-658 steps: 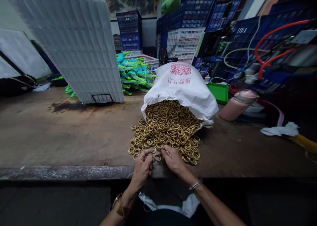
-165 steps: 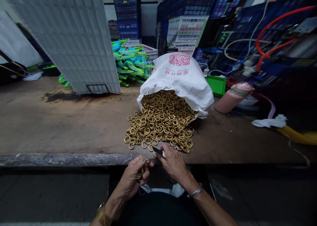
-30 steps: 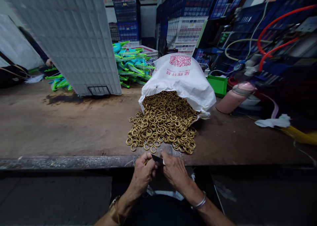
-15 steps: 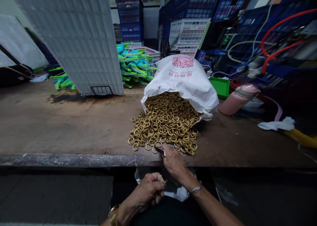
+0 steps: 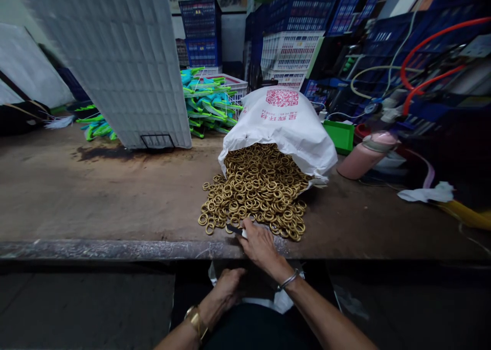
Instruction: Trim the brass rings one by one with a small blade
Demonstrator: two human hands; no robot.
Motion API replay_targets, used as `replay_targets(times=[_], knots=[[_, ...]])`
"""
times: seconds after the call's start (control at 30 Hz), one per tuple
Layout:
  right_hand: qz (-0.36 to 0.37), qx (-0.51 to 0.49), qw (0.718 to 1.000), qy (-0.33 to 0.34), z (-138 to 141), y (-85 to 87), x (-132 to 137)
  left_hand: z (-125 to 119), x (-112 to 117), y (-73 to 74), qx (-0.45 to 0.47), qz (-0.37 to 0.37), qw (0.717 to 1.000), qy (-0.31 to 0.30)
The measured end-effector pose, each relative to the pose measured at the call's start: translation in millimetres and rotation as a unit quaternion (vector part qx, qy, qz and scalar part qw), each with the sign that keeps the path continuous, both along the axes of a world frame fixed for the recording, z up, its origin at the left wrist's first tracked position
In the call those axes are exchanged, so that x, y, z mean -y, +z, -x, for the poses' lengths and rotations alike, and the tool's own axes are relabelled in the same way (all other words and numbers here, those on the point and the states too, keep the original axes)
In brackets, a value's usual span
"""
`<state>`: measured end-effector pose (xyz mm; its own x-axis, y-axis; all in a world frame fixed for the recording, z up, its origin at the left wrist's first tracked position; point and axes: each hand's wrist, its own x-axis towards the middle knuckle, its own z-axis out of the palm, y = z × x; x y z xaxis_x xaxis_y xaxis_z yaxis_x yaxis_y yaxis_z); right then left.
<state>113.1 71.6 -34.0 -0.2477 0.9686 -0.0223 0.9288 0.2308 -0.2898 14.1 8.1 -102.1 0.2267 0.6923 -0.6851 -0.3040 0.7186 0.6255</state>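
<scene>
Brass rings [image 5: 255, 194] lay in a loose golden heap at the centre of the frame, spilling from the open mouth of a white sack [image 5: 282, 127] that lay on its side on the brown counter [image 5: 95, 196]. The nearest rings were strewn flat close to the counter's worn front edge. The right hand [image 5: 259, 242] rested at that near fringe of the heap, lower centre of the frame, its fingers pinched around a slim dark tool [image 5: 233, 229] whose tip pointed left and lay just beside the outermost rings. A metal bracelet [image 5: 287, 280] circled that wrist. The left hand [image 5: 229, 288] hung lower, beneath the counter's edge and apart from the rings, over a pale bag [image 5: 286, 301] in the person's lap – its fingers were curled inward, and whether they held anything could not be told. A gold watch [image 5: 195, 319] sat on that wrist. Behind the sack, a green bin [image 5: 339, 135] stood right of centre, with a pink bottle [image 5: 364, 156] lying on its side just to the right of it and a crumpled white rag [image 5: 425, 192] further right. A white gridded panel [image 5: 126, 69] leaned in the upper left of the frame, and a pile of green and blue pieces [image 5: 207, 110] lay between it and the sack. Blue crates [image 5: 201, 38] and a white crate [image 5: 287, 53] were stacked along the top, red hoses [image 5: 433, 59] looping at the upper right.
</scene>
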Motion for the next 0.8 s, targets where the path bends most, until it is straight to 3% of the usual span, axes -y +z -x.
replay_targets(times=[0.13, 0.27, 0.3, 0.37, 0.43, 0.5, 0.67, 0.73, 0.8], knots=[[-0.001, -0.036, 0.999, -0.012, -4, -5.0, -4, 6, 5, 20.3, -0.011, -0.032, 0.999, -0.025], [0.017, -0.175, 0.984, -0.038, -13, -2.0, -3, 12, 11, 58.6, -0.011, -0.175, 0.972, -0.154], [0.028, -0.228, 0.972, -0.045, -15, -0.7, -2, 13, 11, 66.3, -0.028, -0.189, 0.971, -0.146], [0.064, -0.335, 0.938, -0.059, -18, 1.6, 2, 12, 8, 76.5, -0.088, -0.206, 0.972, -0.07], [0.103, -0.422, 0.898, -0.07, -19, 3.1, 8, 10, 1, 80.4, -0.131, -0.225, 0.965, 0.018], [0.133, -0.479, 0.864, -0.081, -18, 3.7, 13, 8, -7, 81.3, -0.135, -0.243, 0.958, 0.064], [0.196, -0.551, 0.804, -0.109, -14, 2.6, 20, 4, -20, 84.3, -0.122, -0.293, 0.947, 0.05], [0.207, -0.556, 0.797, -0.111, -14, 2.4, 20, 4, -21, 84.4, -0.13, -0.304, 0.943, 0.045], [0.199, -0.543, 0.809, -0.107, -15, 2.6, 19, 5, -21, 82.6, -0.143, -0.314, 0.938, 0.041]])
